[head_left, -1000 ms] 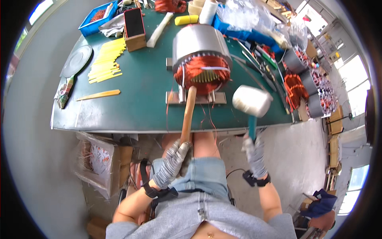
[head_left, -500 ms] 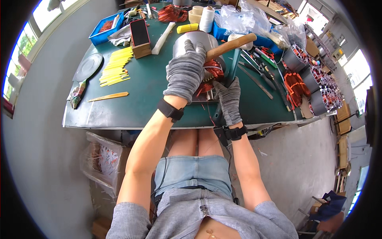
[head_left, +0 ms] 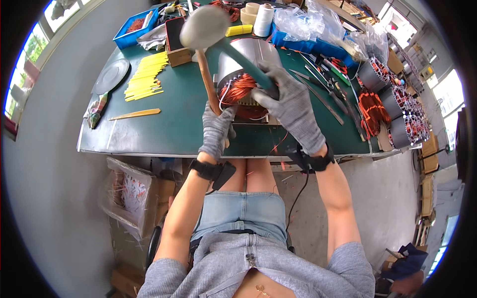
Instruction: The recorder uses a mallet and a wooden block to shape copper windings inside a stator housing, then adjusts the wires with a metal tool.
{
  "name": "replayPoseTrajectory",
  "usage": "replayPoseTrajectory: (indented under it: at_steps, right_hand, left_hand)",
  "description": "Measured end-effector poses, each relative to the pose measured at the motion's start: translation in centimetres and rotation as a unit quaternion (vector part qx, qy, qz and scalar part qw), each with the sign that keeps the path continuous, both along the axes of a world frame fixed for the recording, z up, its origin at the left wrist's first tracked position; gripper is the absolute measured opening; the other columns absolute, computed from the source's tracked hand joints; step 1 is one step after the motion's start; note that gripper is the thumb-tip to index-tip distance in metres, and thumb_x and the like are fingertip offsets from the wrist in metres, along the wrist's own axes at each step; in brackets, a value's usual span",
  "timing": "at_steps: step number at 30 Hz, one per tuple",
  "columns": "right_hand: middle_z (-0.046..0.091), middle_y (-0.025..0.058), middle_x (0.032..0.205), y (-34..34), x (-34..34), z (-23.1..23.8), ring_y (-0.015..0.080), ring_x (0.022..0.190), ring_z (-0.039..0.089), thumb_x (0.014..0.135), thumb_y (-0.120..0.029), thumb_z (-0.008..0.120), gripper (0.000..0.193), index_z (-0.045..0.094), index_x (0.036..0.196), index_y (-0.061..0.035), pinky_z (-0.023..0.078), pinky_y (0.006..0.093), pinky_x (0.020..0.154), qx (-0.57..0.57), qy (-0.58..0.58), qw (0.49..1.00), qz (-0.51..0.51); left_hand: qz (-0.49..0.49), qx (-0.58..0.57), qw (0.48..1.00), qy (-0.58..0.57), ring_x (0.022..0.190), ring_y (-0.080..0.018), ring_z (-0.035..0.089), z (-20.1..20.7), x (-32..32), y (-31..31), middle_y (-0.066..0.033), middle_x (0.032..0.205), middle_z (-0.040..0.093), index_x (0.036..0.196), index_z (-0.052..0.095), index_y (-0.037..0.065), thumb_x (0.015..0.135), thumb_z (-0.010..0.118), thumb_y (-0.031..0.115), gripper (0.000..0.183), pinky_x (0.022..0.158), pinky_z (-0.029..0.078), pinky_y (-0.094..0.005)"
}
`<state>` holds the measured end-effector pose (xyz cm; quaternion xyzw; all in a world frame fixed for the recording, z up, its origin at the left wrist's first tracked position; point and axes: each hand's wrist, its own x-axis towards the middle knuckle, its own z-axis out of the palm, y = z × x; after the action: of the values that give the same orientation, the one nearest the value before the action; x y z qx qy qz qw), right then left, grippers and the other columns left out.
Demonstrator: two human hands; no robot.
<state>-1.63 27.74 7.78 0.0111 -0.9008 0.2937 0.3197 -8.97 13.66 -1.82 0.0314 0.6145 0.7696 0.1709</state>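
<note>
Stator: a metal-cased motor stator with copper windings at its open end stands on the green counter, just beyond both hands.
Left hand: the gloved left hand is closed around the lower end of a wooden stick that stands upright against the windings.
Right hand: the gloved right hand grips the dark handle of a pale-headed mallet, whose head is raised above the stator.
Handling: the stator looks heavy and rigid, best taken by its steel shell; the copper wire looks soft and easily nicked, so it is no place to grip.
Counter: a flat green mat, crowded with yellow strips, a blue tray, spools of thread, clear bags and hand tools.
Room: a grey floor; more wound stators sit at the right edge of the counter; windows show at the far edges.
</note>
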Motion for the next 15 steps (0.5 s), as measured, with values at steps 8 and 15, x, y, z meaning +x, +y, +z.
replayPoseTrajectory:
  at_steps: [8,15]
  right_hand:
    - [0.054,0.0098,0.118,2.1,16.5,-8.4,0.0079,0.057,0.050,0.093,-0.018,0.046,0.039,0.040,0.128,-0.0020,0.044,0.0220,0.050,-0.295,-0.043,0.943,-0.145]
    - [0.055,0.0032,0.089,10.3,22.9,-5.4,0.0065,0.065,0.052,0.093,-0.026,0.052,0.033,0.049,0.117,-0.0041,0.043,0.0212,0.052,0.113,-0.281,0.918,-0.257]
  left_hand:
    - [-0.063,-0.128,0.923,0.357,0.083,-0.0097,0.054,-7.6,13.4,-9.3,-0.0061,0.095,0.054,0.136,0.027,0.011,0.092,0.044,0.006,0.047,0.073,0.048,-0.0260]
    - [-0.299,0.098,0.944,-0.104,0.051,-0.0080,0.042,-3.4,13.9,-0.3,-0.0003,0.072,0.047,0.103,0.047,0.006,0.097,0.042,0.029,0.024,0.046,0.035,-0.0238]
